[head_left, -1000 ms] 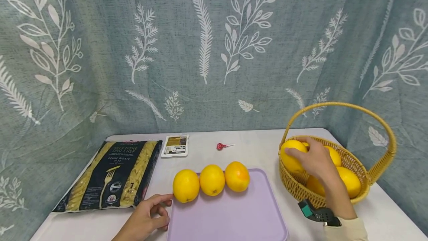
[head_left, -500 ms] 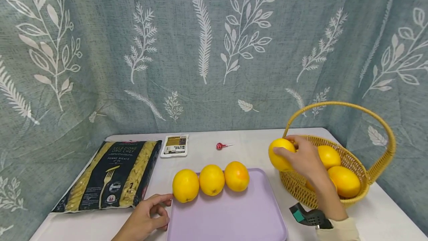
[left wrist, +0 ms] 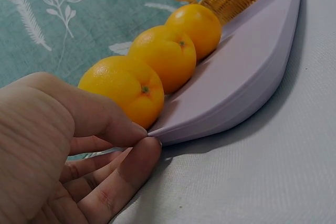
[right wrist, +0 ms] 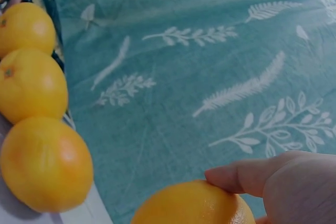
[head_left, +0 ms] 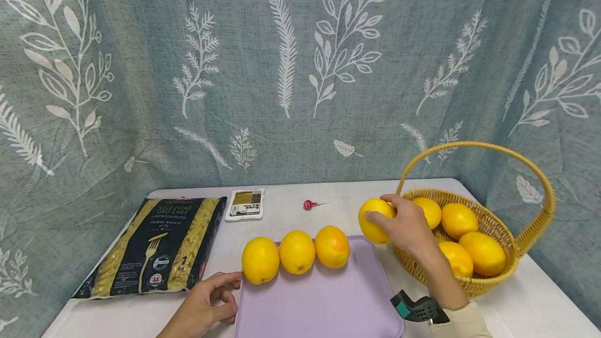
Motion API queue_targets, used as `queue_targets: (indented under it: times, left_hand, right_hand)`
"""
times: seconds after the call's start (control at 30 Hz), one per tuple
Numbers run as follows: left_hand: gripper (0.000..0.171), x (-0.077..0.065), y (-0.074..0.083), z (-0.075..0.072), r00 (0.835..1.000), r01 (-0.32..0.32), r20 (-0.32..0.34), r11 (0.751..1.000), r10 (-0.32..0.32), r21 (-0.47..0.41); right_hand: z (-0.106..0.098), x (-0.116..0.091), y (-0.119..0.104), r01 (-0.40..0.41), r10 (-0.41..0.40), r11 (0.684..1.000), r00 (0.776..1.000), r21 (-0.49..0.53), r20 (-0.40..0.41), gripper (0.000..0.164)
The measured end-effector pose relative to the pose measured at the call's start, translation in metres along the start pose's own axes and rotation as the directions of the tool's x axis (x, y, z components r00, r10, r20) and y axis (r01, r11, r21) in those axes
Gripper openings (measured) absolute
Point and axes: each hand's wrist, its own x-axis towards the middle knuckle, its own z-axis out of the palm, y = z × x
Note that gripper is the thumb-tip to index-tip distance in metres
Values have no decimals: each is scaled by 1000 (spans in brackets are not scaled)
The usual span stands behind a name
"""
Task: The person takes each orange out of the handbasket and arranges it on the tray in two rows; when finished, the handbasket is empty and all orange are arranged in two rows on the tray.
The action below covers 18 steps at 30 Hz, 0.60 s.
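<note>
A bright yellow-orange, nearly spherical orange [head_left: 373,230] sits in the grasp of the right hand [head_left: 408,227], the thumb laid across the side facing the wearer and a finger reaching over the far side. From the palm it lies toward ten o'clock, taking twelve as straight away from the wearer; being almost round, it offers no clear long axis. The relation that counts is with the flat lilac tray [head_left: 319,306] with a low rim: its far right corner is just beside the held orange at about seven o'clock, its bare middle farther off between seven and eight. The nearest orange [head_left: 332,247] of a row of three similar smooth oranges, along the tray's far side, lies at eight o'clock, near but not touching. In the left wrist view the held orange shows higher than that row, so it is probably off the table. The golden woven basket [head_left: 413,270] with a tall arched handle, at least four oranges inside, lies at four o'clock. The left hand [head_left: 208,299] is much the farther, at eight o'clock across the tray, index fingertip and thumb at the rim; whether they pinch it or merely rest there, I cannot tell.
</note>
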Motion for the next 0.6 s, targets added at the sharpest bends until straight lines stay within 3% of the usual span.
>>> queue_targets:
  times: [0.6]
  left_hand:
    - [61,0,-1,0,1000,-1,-4,1000,1,3]
  right_hand:
    - [28,1,-6,-38,47,996,994,-84,100,62]
